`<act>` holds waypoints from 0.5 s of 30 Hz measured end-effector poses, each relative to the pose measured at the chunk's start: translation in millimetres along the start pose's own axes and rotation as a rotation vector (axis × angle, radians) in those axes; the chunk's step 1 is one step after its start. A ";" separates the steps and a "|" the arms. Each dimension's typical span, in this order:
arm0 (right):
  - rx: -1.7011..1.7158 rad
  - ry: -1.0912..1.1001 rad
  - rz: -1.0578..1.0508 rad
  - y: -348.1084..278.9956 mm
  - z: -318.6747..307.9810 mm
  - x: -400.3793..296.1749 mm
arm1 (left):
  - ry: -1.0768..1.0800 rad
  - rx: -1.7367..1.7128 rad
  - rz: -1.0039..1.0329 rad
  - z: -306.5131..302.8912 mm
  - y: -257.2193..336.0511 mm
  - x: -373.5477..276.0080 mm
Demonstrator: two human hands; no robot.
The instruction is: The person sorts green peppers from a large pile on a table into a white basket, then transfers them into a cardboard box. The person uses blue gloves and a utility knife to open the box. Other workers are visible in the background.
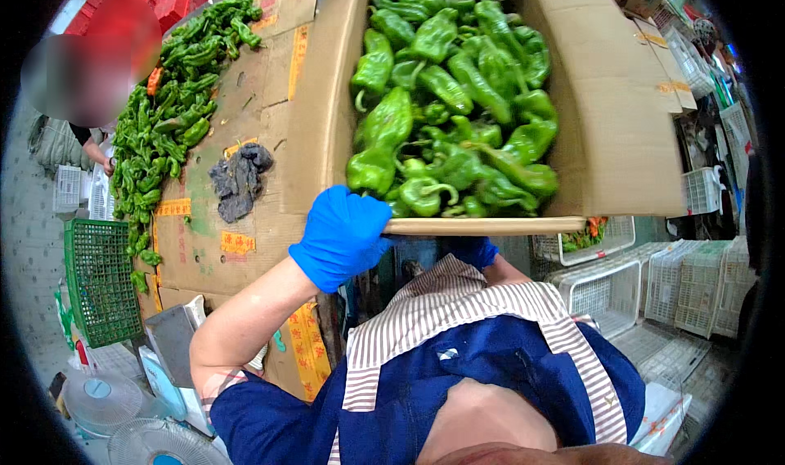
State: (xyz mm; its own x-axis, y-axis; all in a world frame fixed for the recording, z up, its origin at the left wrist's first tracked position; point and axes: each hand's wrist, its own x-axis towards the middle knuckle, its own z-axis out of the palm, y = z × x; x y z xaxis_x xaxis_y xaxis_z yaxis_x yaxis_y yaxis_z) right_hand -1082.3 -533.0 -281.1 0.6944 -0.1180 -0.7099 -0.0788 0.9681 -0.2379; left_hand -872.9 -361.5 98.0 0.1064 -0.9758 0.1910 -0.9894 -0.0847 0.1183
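An open cardboard box (625, 127) full of glossy green peppers (454, 109) is right in front of me, its flaps spread outward. My left hand (343, 238), in a blue glove, grips the box's near left corner. Below the near edge, my right hand (475, 251), also blue-gloved, supports the box from underneath; its fingers are hidden by the cardboard. The box overlaps the right side of a cardboard-covered table (245, 115) in the view. Whether its base rests on anything is hidden.
Loose green peppers (165, 121) form a long heap along the table's left side. A dark crumpled cloth (240, 180) lies mid-table. Another person's hand (108, 167) is beyond the heap. A green crate (101, 281) and fans (101, 400) stand left; white crates (696, 284) stand right.
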 end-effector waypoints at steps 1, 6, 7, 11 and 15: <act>0.029 -0.013 0.034 5.3 -11.9 -3.1 | -0.038 0.025 -0.026 16.0 -8.6 -10.5; 0.165 0.252 0.034 -21.7 -118.5 -53.2 | -0.085 0.015 -0.237 104.8 -75.2 -54.1; -0.014 0.392 -0.127 -39.8 -99.6 -78.3 | -0.048 0.083 -0.248 110.9 -91.0 -64.3; 0.062 0.466 -0.732 -109.3 -130.0 -120.9 | -0.139 0.028 -0.188 106.0 -85.9 -53.4; -0.165 0.605 -1.181 -146.6 61.4 -174.6 | -0.146 0.045 -0.211 106.3 -78.6 -46.6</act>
State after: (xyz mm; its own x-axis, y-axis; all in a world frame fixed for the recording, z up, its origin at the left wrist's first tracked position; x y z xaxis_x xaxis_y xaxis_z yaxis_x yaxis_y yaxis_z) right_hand -1148.1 -640.8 -81.6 -0.0154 -0.9809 -0.1941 0.2306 0.1854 -0.9552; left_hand -810.7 -330.9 -23.8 0.2987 -0.9541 0.0235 -0.9505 -0.2952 0.0969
